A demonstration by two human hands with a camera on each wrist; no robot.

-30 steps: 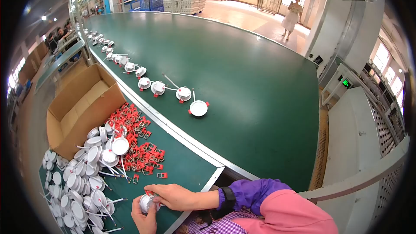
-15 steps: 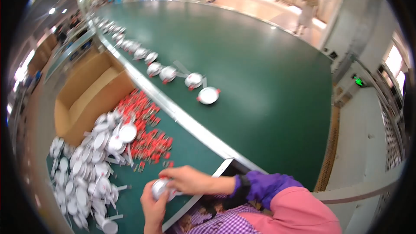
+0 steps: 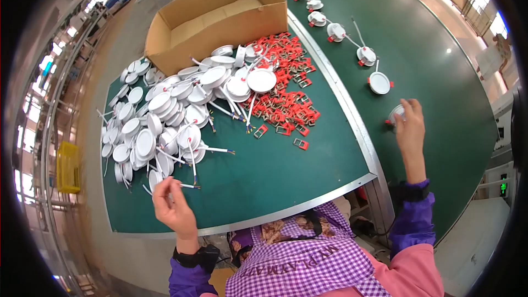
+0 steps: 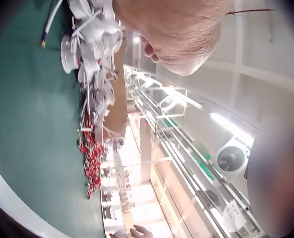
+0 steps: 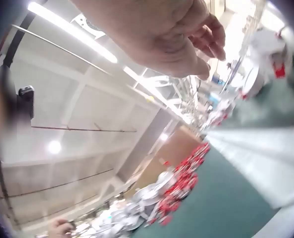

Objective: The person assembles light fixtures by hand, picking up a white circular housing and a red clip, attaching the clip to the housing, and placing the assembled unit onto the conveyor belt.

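Observation:
In the head view, my right hand is over the green belt at the right, fingers loosely bent beside a round white lamp with a red clip. The right wrist view shows that hand with nothing visible between its fingers. My left hand hovers at the front edge of a pile of white lamps, fingers relaxed, near a white cable. Part of the left hand appears in the left wrist view, most fingers hidden. Red clips lie heaped right of the pile.
An open cardboard box stands behind the pile. A metal rail separates the table from the belt, where a row of lamps, including one, runs into the distance. A yellow crate is at the left.
Both hands were together around one lamp; now they are apart, the right over the belt and the left by the pile. A lamp is now beside the right hand. The head view has turned left and down.

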